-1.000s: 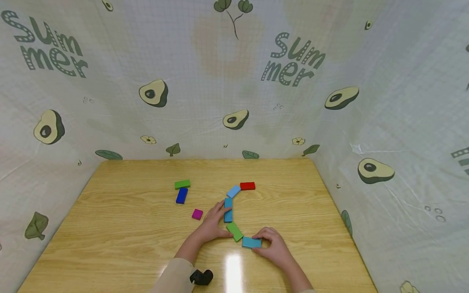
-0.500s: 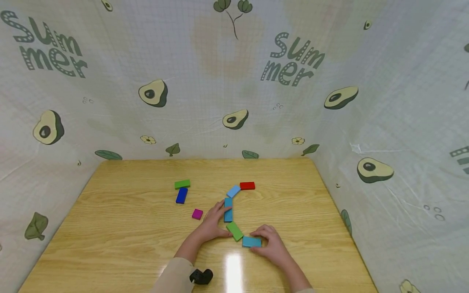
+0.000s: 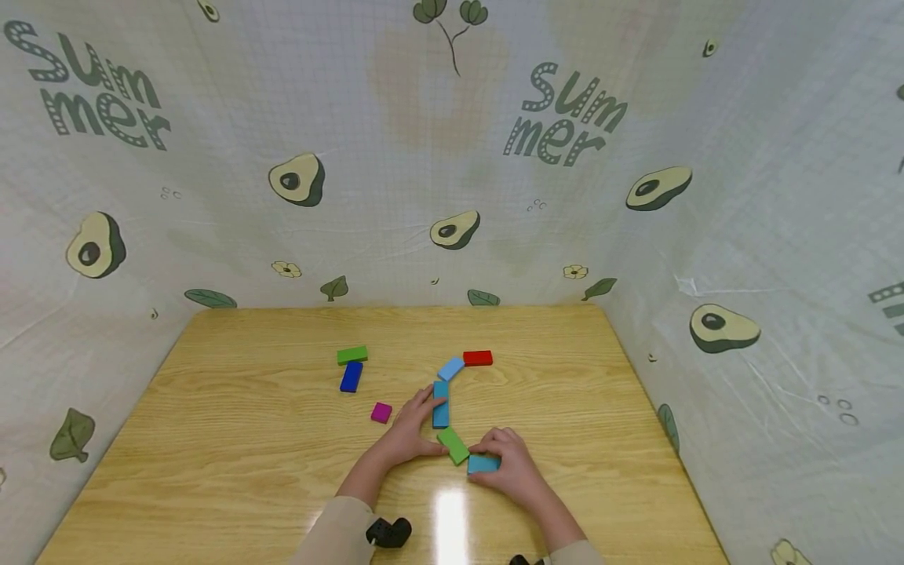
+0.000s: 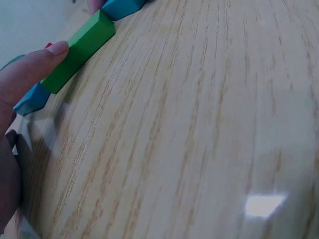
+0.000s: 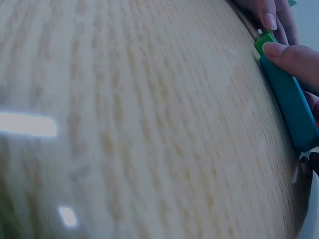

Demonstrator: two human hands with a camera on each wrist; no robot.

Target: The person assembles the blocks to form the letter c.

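While right hand [image 3: 514, 468] pinches blue block [image 3: 482, 464] | spread left hand [image 3: 407, 434] touches green block [image 3: 454, 446] | wood tabletop [image 3: 247, 447] | avocado-print cloth [image 3: 381, 212]

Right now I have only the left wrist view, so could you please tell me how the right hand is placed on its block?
Observer: In the head view, the right hand pinches the near blue block between thumb and finger.
Operator: Thank you. I see the left thumb at the green block; where do the fingers go?
Observer: One finger of the left hand reaches over the far blue block.
Operator: And could you say what lies just left of that hand?
Observer: A magenta block, touching no other block.
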